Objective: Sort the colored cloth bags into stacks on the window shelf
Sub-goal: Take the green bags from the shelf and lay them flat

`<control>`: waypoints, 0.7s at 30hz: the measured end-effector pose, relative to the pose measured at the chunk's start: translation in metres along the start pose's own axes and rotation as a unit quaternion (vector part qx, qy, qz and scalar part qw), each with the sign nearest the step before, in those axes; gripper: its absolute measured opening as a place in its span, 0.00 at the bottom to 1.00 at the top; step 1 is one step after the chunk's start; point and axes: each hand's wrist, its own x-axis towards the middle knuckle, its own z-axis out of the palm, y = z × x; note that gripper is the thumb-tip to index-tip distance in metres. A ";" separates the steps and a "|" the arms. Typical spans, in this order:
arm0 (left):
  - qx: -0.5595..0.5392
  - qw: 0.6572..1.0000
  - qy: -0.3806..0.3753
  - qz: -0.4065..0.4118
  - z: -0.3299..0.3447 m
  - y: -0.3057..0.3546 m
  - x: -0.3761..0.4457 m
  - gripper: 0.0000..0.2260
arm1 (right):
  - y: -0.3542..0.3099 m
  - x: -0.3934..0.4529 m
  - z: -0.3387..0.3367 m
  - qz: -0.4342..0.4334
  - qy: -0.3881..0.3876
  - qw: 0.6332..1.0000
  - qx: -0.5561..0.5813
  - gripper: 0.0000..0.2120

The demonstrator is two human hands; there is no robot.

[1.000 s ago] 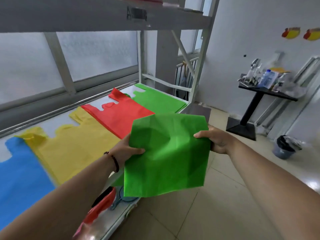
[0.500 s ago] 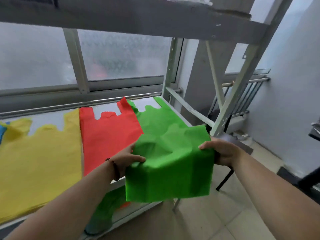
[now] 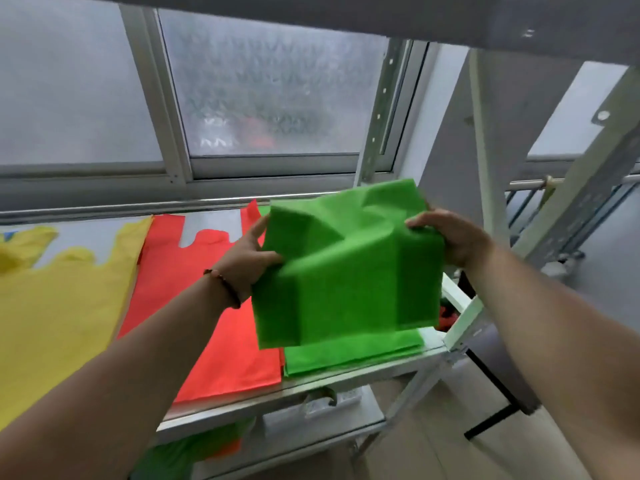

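Crumpled green cloth bag (image 3: 349, 271) pinched at both sides by left hand (image 3: 247, 258) and right hand (image 3: 450, 235), fingers curled on it, above green stack (image 3: 353, 353) on window shelf (image 3: 346, 375), red stack (image 3: 207, 306) beside

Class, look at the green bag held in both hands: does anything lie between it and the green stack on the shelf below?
Nothing visible does. The green bag, gripped by the left hand and right hand, hangs directly over the green stack; the red stack lies beside it, not across.

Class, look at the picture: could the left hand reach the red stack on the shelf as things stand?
Probably yes in position: the left hand hovers right above the red stack with nothing between. But it grips the green bag, so it is not free.
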 end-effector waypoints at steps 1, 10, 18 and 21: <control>-0.010 0.999 0.017 0.028 -0.001 0.001 0.009 0.34 | -0.008 0.009 -0.005 -0.021 0.003 1.000 0.002 0.20; 0.228 0.932 0.230 -0.162 0.003 -0.077 0.062 0.11 | 0.072 0.099 -0.050 0.103 0.234 0.932 -0.255 0.22; 0.370 0.868 0.228 -0.242 0.021 -0.094 0.035 0.10 | 0.110 0.077 -0.059 0.209 0.248 0.876 -0.357 0.21; 0.402 0.842 0.233 -0.274 0.032 -0.092 0.017 0.07 | 0.113 0.059 -0.062 0.218 0.241 0.874 -0.362 0.16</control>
